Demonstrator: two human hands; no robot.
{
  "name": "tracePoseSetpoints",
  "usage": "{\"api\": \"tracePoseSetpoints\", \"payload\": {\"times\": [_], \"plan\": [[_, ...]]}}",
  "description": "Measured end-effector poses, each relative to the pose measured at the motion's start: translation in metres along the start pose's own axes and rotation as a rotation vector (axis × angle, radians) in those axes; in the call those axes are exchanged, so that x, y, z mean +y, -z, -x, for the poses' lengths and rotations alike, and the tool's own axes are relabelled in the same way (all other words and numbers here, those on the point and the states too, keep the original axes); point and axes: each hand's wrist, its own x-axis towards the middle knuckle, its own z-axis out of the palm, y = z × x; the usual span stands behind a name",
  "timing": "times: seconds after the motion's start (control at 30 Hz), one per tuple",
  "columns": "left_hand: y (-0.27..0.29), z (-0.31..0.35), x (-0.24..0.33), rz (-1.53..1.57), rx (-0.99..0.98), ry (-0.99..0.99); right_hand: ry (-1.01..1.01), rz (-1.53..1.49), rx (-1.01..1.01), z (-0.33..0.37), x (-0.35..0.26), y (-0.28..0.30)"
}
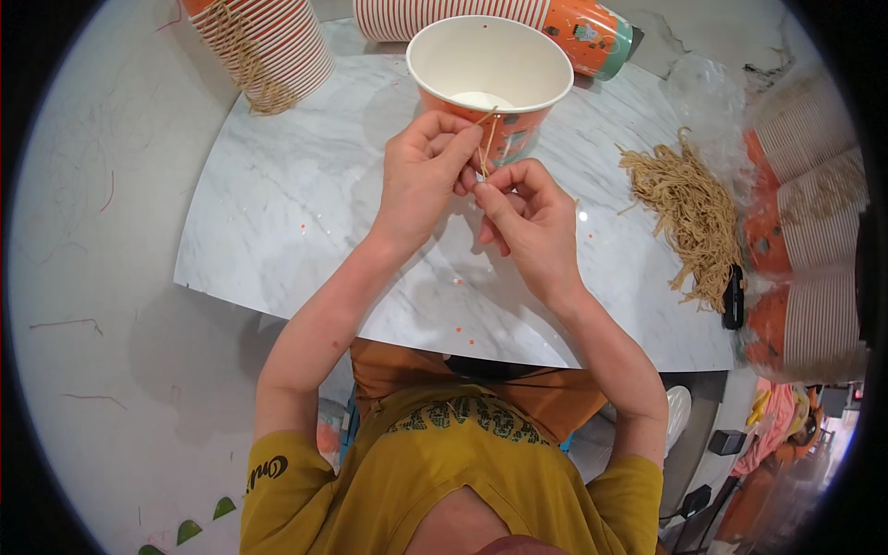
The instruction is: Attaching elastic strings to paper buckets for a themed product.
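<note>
An orange paper bucket with a white inside stands upright on the marble-patterned table, its open mouth toward me. A thin tan cord hangs at its near rim. My left hand is closed on the cord close to the rim, thumb and fingers pinched together. Just below and to the right, my right hand pinches the cord's lower part between thumb and forefinger. The fingertips of both hands nearly meet in front of the bucket. Whether the cord is knotted there is too small to tell.
A heap of loose tan cords lies at the right, beside a small black object. Stacked buckets stand at the far left, and another stack lies behind. Bagged stacks line the right side. Tiny orange scraps dot the table.
</note>
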Motion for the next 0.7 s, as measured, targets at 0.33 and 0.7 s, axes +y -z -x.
{"api": "tracePoseSetpoints", "payload": {"times": [0.33, 0.7], "plan": [[-0.0020, 0.0009, 0.0024, -0.084, -0.003, -0.064, 0.037, 0.022, -0.066, 0.0010, 0.0019, 0.0012], [0.0009, -0.0006, 0.0032, -0.144, 0.004, -0.094, 0.066, 0.015, -0.089, 0.0018, 0.0028, 0.0034]]}}
